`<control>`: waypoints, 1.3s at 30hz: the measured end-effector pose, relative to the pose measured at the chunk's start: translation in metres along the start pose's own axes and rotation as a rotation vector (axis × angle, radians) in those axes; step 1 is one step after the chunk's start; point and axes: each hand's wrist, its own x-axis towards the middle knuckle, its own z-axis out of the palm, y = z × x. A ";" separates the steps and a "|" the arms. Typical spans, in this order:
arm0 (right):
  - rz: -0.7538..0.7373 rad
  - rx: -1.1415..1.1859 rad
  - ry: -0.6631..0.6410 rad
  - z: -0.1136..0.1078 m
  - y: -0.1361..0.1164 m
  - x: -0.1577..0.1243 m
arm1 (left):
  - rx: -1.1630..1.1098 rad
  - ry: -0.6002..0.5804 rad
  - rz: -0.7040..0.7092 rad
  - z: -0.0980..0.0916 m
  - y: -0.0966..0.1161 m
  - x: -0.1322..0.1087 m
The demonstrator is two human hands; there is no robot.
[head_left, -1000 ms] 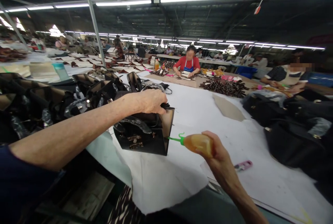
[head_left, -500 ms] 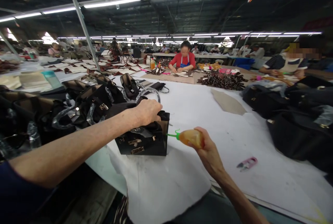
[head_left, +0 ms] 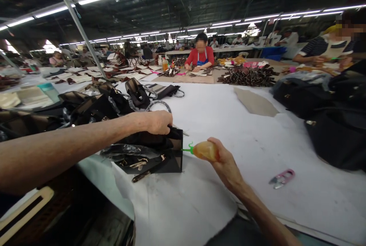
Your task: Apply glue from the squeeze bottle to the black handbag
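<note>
Gripping black handbag [head_left: 160, 154] top edge, left hand [head_left: 156, 122] | right hand [head_left: 225, 164] holds glue bottle [head_left: 204, 150]

a pink-handled thread snip [head_left: 281, 178] lies alone on the white-covered table [head_left: 223, 124], toward its near right edge. a tan cardboard piece [head_left: 255, 103] lies flat further in, toward the far right. black handbags [head_left: 94, 105] crowd the left edge; more dark bags [head_left: 328, 116] pile along the right edge. at the far end lies a heap of dark brown straps [head_left: 248, 76], and a person in red with a blue apron [head_left: 201, 56] sits there. a person in a striped top [head_left: 323, 47] sits at the far right corner.
</note>
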 end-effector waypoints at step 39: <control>0.149 0.075 -0.199 -0.018 -0.017 -0.004 | -0.201 0.351 -0.060 0.082 0.034 -0.062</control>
